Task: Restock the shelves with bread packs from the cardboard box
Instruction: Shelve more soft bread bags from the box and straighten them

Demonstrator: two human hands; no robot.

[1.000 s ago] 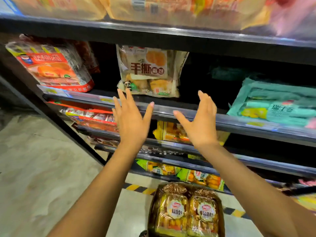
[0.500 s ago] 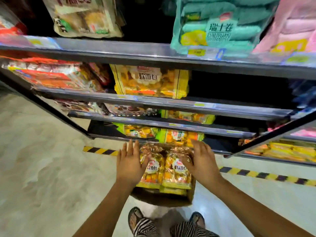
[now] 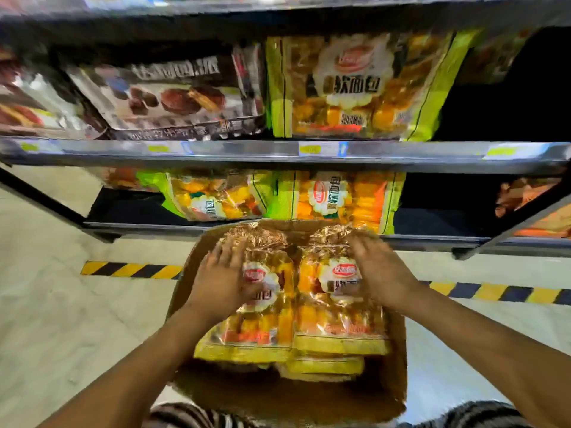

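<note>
Bread packs: two top packs lie side by side in the cardboard box (image 3: 398,359), the left pack (image 3: 262,307) and the right pack (image 3: 336,307), with more yellow-edged packs stacked under them.
Head view, box position: the box sits on the floor (image 3: 61,319) directly in front of me, its far edge just before the bottom shelf (image 3: 432,222).
Head view, my left hand (image 3: 221,281): flat on the upper left part of the left pack, fingers spread wide and pointing toward the crimped gold top. It presses on the wrapper but does not yet enclose it.
Head view, my right hand (image 3: 381,278): flat on the upper right part of the right pack, fingers also spread. No closed grasp is visible.
Head view, shelf stock: the bottom shelf carries two green-edged bread packs (image 3: 333,196) near its middle, with dark bare board to the left and right of them. The shelf above (image 3: 278,151) holds a chocolate cake pack (image 3: 173,97) and another soft bread pack (image 3: 358,84).
Image quality: motion blur softens the print and the fingertips; I cannot tell whether my thumbs hook under the pack edges.
Step in hand: I judge this as the pick-up stage, hands placed on the stock and the grasp not yet formed.
Next move requires: closing the fingers around the pack sides or the gathered tops, lifting clear of the box walls, then carrying to a free part of a shelf.
Handling note: the wrappers look slick and the contents soft, so I expect a light, broad grip to suit them.
</note>
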